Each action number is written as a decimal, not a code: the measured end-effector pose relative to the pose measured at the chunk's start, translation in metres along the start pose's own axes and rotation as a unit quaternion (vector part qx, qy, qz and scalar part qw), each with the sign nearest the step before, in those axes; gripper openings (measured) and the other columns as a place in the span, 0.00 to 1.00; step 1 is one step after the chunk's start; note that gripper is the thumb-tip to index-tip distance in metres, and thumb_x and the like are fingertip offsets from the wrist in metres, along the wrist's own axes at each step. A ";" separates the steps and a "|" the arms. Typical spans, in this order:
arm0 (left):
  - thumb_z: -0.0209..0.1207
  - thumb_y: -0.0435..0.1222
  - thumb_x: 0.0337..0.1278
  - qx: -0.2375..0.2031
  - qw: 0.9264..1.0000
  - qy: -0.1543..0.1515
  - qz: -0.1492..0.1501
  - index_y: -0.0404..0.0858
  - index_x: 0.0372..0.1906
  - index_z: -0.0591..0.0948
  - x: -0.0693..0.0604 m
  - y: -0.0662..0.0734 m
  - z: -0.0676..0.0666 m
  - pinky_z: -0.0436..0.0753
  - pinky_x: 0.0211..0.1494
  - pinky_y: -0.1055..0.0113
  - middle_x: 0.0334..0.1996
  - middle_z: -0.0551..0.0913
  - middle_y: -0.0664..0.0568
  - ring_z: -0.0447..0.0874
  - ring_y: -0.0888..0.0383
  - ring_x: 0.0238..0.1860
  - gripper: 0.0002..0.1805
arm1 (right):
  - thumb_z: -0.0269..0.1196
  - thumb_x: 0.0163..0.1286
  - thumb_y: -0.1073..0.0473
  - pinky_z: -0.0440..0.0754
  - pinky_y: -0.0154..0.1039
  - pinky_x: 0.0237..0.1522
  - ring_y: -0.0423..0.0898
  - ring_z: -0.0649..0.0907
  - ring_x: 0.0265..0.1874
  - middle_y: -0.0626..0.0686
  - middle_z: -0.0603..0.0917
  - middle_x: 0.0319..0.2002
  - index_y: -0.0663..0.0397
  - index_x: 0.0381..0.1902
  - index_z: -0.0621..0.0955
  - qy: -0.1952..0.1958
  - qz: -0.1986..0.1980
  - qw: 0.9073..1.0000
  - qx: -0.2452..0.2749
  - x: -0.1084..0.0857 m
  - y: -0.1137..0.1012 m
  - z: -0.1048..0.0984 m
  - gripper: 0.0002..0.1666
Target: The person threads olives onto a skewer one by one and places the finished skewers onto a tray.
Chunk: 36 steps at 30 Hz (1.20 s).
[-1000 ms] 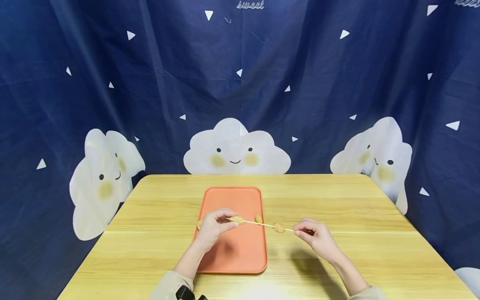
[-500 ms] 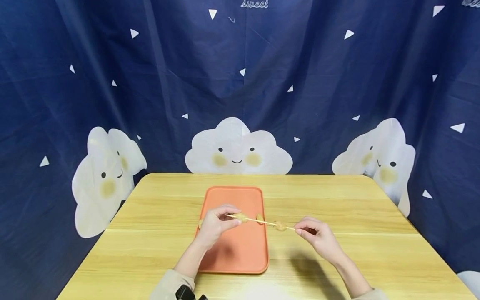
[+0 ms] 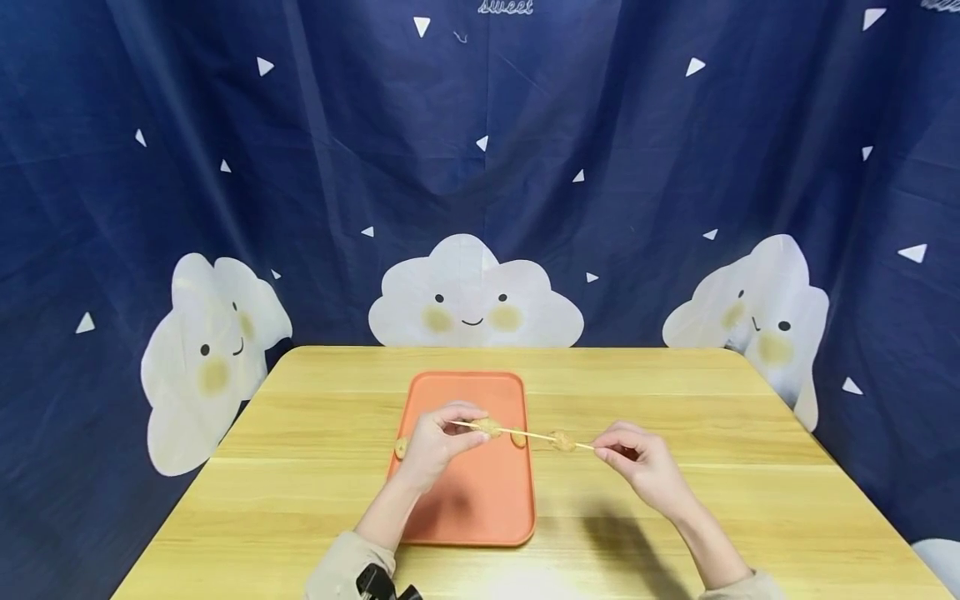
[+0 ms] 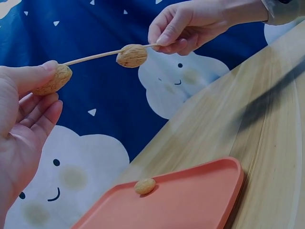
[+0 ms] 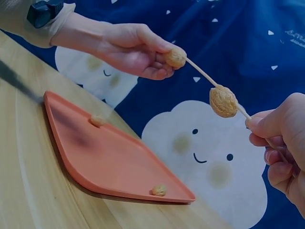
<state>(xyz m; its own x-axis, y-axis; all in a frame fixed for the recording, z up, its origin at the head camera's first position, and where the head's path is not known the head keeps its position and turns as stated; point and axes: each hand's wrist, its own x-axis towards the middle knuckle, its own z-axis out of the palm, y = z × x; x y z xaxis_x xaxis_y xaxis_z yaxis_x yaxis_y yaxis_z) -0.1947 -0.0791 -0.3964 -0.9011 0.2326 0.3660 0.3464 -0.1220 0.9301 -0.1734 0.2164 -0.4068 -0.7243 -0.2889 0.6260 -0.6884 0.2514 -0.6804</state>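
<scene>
A thin wooden skewer (image 3: 531, 434) is stretched in the air between both hands, over the right part of the tray. My left hand (image 3: 437, 447) pinches a tan, wrinkled oval ball (image 4: 56, 80) on one end of the skewer, thumb on one side and fingers on the other. A second wrinkled ball (image 5: 222, 101) sits on the skewer nearer the opposite end. There, my right hand (image 3: 643, 465) pinches the stick between thumb and fingertips. Part of the skewer's right end is hidden among the right fingers.
On the wooden table (image 3: 720, 417) lies an orange tray (image 3: 480, 517) with raised edges. One loose ball (image 5: 97, 120) and another ball (image 5: 159, 190) lie at opposite sides of it. A blue curtain (image 3: 480, 167) with cloud prints hangs behind the table.
Both hands have lifted slightly and drifted a little to the right, carrying the skewer with them. Their grips look the same, and the two balls keep about the same spacing.
</scene>
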 end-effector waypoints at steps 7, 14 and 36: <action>0.65 0.20 0.40 -0.013 1.000 -0.006 0.007 0.16 0.41 0.76 0.001 -0.001 0.005 0.82 0.37 0.71 0.37 0.80 0.56 0.81 0.62 0.32 0.18 | 0.59 0.50 0.85 0.66 0.34 0.15 0.38 0.71 0.21 0.55 0.79 0.26 0.56 0.29 0.83 0.008 -0.011 1.000 0.011 0.001 -0.009 -0.001 0.20; 0.65 0.20 0.40 -0.017 1.000 -0.005 0.014 0.16 0.41 0.77 0.000 -0.002 0.007 0.82 0.37 0.72 0.36 0.80 0.56 0.80 0.63 0.32 0.18 | 0.59 0.49 0.86 0.67 0.34 0.15 0.38 0.71 0.21 0.53 0.79 0.26 0.58 0.29 0.83 0.009 -0.019 1.000 0.009 0.006 -0.024 0.000 0.20; 0.64 0.19 0.41 -0.041 0.999 -0.011 0.027 0.14 0.41 0.76 -0.004 -0.007 0.011 0.81 0.37 0.73 0.35 0.80 0.58 0.80 0.64 0.33 0.17 | 0.60 0.52 0.83 0.67 0.33 0.14 0.38 0.70 0.20 0.53 0.79 0.26 0.58 0.29 0.83 0.001 0.005 1.000 0.005 0.003 -0.011 0.007 0.17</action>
<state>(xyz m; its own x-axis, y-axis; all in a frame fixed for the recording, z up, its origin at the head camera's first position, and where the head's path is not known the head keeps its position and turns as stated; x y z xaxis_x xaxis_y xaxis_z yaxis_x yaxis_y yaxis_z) -0.1911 -0.0687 -0.4035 -0.8751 0.2446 0.4176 0.3716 -0.2131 0.9036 -0.1677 0.2059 -0.4003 -0.7313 -0.2842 0.6200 -0.6806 0.2441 -0.6908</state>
